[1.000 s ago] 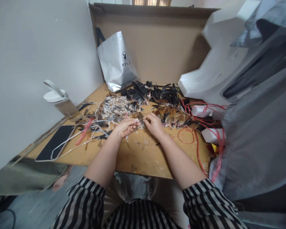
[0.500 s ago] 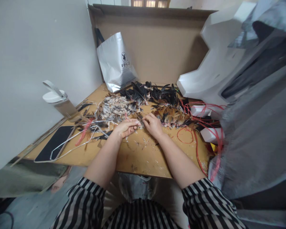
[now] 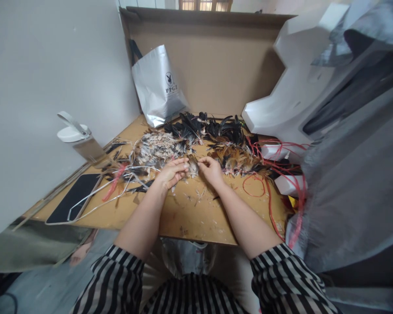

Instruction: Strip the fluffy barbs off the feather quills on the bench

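Note:
My left hand is closed in a pinch, its thumb and fingertips at the edge of a small brown-and-grey tuft of feathers. Facing it from the other side, my right hand pinches at the same tuft. The fingertips partly cover it, and the exact grip points are too small to see. Just right of my right hand is a row of brown feathers. Behind my left hand spreads a heap of pale, mottled feathers. Black feathers lie farther back.
A silver bag leans at the back left. At left are a lidded cup, a dark phone-like slab and white strips. Red string trails at right beside white angular pieces. Feather scraps litter the table.
My hands have drawn slightly apart, the left moving left and the right moving a little right. The feather tuft now shows between them. The feather piles look unmoved.

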Demonstrator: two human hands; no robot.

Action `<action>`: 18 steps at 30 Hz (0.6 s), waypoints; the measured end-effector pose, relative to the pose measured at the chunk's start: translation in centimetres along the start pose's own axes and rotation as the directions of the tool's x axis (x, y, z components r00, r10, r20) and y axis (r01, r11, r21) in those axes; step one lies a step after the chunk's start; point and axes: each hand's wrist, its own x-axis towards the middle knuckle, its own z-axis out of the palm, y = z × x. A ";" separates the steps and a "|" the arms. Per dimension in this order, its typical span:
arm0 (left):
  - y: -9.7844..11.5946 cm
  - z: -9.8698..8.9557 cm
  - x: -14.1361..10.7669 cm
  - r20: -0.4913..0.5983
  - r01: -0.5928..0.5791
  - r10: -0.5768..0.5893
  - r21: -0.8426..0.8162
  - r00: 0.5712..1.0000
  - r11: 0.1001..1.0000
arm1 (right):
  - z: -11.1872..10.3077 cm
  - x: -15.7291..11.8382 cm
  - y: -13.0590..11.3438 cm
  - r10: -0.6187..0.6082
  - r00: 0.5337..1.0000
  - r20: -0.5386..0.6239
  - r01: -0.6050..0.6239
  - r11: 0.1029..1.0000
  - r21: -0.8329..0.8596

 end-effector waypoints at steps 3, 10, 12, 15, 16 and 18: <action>-0.1 -0.1 0.3 -0.085 -0.005 0.005 -0.007 0.996 1.000 | 0.1 0.4 0.3 0.201 0.979 0.026 -0.202 0.957 0.208; -0.5 0.0 0.4 -0.121 -0.016 0.033 0.138 0.992 0.990 | -1.7 1.0 0.8 0.246 0.967 0.071 -0.254 0.957 0.141; -0.6 0.1 0.3 -0.121 -0.017 0.041 0.197 0.992 0.980 | -2.1 1.1 1.3 0.190 0.976 0.109 -0.191 0.982 -0.003; -0.7 0.3 0.3 -0.130 -0.025 0.060 0.258 0.990 0.966 | -2.2 1.0 2.1 0.141 0.973 0.181 -0.114 0.981 -0.155; -0.7 0.4 0.3 -0.133 -0.026 0.065 0.273 0.989 0.962 | -2.1 1.0 2.3 0.131 0.971 0.202 -0.094 0.978 -0.186; -0.8 0.6 0.3 -0.141 -0.028 0.073 0.296 0.987 0.955 | -1.9 0.8 2.2 0.112 0.968 0.224 -0.061 0.972 -0.225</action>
